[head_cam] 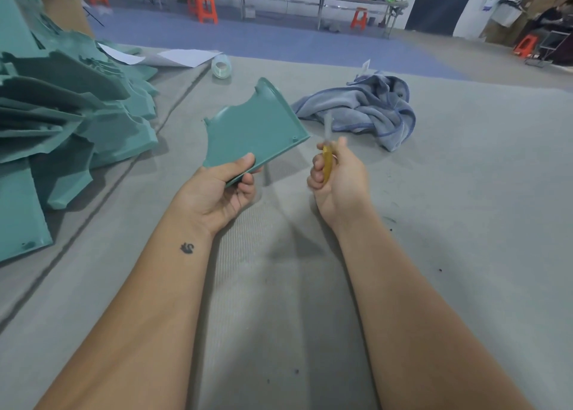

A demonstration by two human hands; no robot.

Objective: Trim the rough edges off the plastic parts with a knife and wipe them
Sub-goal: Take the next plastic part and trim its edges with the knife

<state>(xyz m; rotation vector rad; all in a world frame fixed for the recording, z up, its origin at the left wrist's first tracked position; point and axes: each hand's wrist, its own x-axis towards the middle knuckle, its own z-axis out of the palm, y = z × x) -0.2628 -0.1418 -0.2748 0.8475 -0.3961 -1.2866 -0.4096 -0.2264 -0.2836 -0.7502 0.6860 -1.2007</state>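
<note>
Holding: your left hand [221, 192] grips a flat teal plastic part with a curved cut-out edge [252, 130] by its near corner, thumb pressed on the upper face and fingers curled underneath.
Part versus grip: the teal plastic part fans away from your left grip, up and to the right, tilted above the grey tabletop [465, 192]; only the near corner sits inside the grip, and the rest stands free in the air.
Part's far edge: the raised rim runs along its right side, and its lower right corner ends just beside the tip of the knife.
Right grip: your right hand [336, 178] is wrapped tight around a yellow-handled utility knife [327, 161], fingers curled round the handle and thumb up along it.
Blade: it points up and away from you and is blurred, so you cannot tell whether it touches the part's edge.
Gap between hands: your two hands sit near each other and apart, with bare tabletop between the wrists.
Cloth: a crumpled blue-grey wiping cloth [369, 108] lies on the tabletop beyond your right hand, to the right of the held part and clear of both hands.
Stock: a large heap of matching teal plastic parts [71, 115] is stacked at your left, well apart from the left grip.
Tape: a clear roll of tape [221, 66] rests on the tabletop beyond the held part.
Paper: white sheets [186, 56] lie at the far left edge behind the heap.
</note>
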